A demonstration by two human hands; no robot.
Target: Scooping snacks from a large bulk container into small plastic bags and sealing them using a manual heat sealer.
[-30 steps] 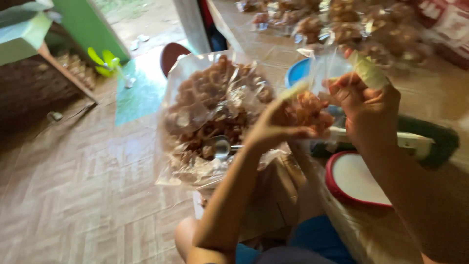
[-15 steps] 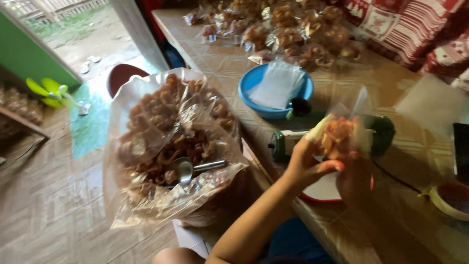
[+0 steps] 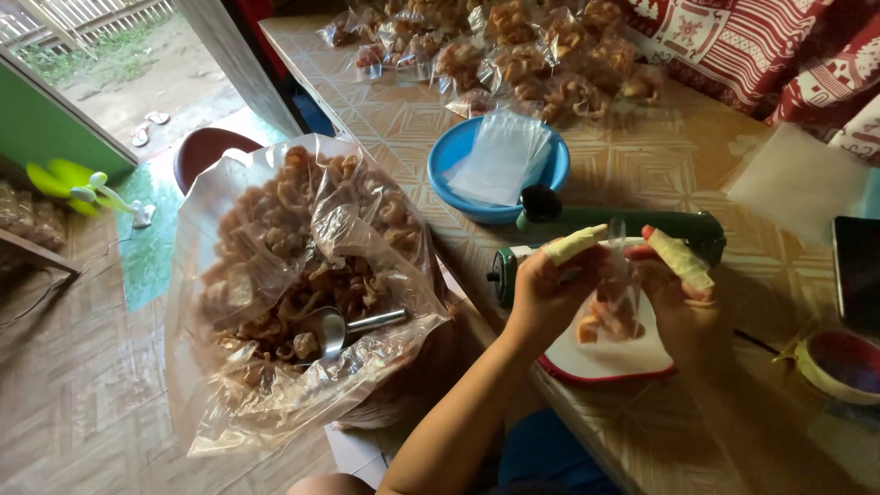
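Both hands pinch the small clear bag (image 3: 612,307) of fried snacks by its mouth: left hand (image 3: 548,295) and right hand (image 3: 680,298) closed on opposite edges, letting it hang straight above the red-rimmed plate (image 3: 600,362), just before the green sealer (image 3: 632,234) on the desk (image 3: 642,165).

The dark tablet (image 3: 859,272) is cut off at the right edge; hands hide the sealer's (image 3: 605,240) middle.

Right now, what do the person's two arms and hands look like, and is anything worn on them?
Both forearms are bare, with no sleeves, watch or bracelet visible. The left hand and right hand each have a finger wrapped in pale yellowish tape or bandage. One fingertip appears reddish, perhaps painted.
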